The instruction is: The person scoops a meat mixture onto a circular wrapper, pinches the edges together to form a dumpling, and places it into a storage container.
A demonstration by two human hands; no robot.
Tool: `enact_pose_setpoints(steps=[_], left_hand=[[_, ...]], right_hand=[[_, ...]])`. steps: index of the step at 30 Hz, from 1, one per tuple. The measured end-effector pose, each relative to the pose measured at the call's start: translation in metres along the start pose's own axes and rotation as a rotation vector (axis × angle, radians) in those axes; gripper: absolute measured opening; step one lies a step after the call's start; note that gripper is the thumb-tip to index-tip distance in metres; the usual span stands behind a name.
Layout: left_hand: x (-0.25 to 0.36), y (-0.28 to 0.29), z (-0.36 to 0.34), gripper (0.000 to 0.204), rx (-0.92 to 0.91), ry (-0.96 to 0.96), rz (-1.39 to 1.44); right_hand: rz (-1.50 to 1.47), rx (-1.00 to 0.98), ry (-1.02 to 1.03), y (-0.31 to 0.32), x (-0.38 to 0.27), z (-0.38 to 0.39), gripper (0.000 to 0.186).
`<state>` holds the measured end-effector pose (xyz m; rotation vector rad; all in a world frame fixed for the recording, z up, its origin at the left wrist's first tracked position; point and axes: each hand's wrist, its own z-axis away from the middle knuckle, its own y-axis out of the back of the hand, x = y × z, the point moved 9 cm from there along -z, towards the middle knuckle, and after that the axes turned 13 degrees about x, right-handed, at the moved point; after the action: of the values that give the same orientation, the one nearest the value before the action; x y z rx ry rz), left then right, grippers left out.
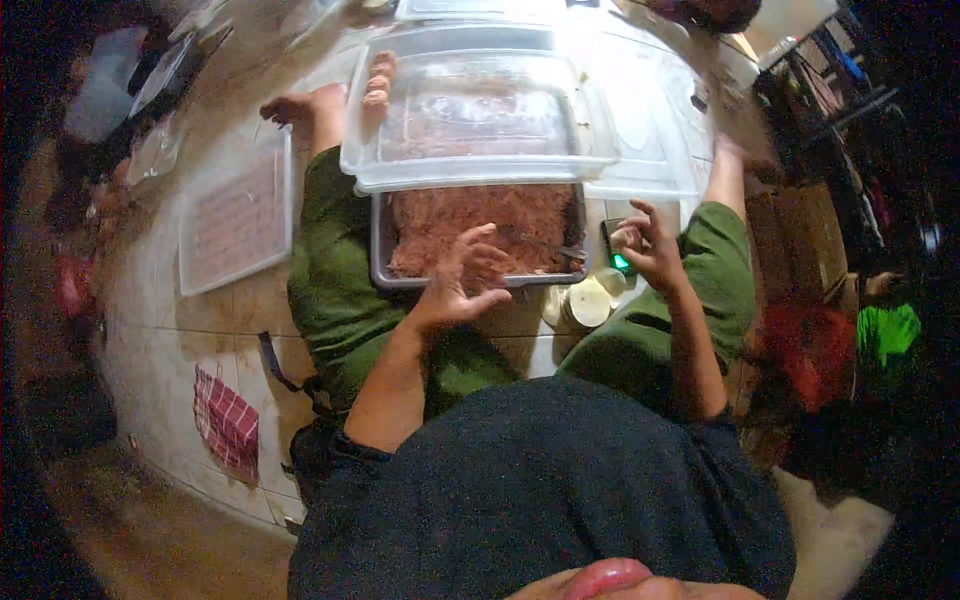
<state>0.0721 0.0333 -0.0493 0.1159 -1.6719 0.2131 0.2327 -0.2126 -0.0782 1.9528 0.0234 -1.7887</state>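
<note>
A dark grey tray (pixel 378 240) filled with a brown, shredded-looking mass (pixel 425 215) sits on the floor between my legs. Over its near edge hovers my left hand (pixel 462 283), open, with fingers spread and nothing in them. On the mass, toward the right side, lies a thin dark utensil (pixel 545 248), its kind unclear. My right hand (pixel 652 250) is raised beside the tray, fingers loosely bent and apart, with nothing visible in it. Just beyond its fingers sits a small dark device (pixel 612 236) with a green light. Several pinkish-brown lumps (pixel 378 85) line the left side of a clear plastic container (pixel 480 165).
The clear container overlaps the tray's far edge. Another clear container or lid (pixel 650 150) lies to its right. Pale round cups or lids (pixel 588 302) stand right of the tray. At left are a shallow translucent box (pixel 188 245) with brownish contents and a red checked cloth (pixel 228 425).
</note>
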Motion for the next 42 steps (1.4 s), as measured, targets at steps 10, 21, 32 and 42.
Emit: enact_pose_setpoints(steps=[10,21,32,42], left_hand=[[-0.020,-0.012,0.012,0.096,-0.219,0.169,0.305],[0.020,0.082,0.002,0.095,0.376,-0.103,0.267],[0.019,0.087,0.002,0.096,0.425,-0.087,-0.077],[0.010,0.078,-0.003,0.113,0.376,-0.150,-0.102]], right_hand=[[-0.082,-0.580,0.068,-0.167,-0.157,0.049,0.088],[1.333,-0.669,0.329,-0.181,-0.025,-0.025,0.024],[0.753,-0.359,0.132,-0.176,-0.016,-0.037,0.042],[0.343,-0.424,-0.035,-0.123,-0.061,-0.027,0.014]])
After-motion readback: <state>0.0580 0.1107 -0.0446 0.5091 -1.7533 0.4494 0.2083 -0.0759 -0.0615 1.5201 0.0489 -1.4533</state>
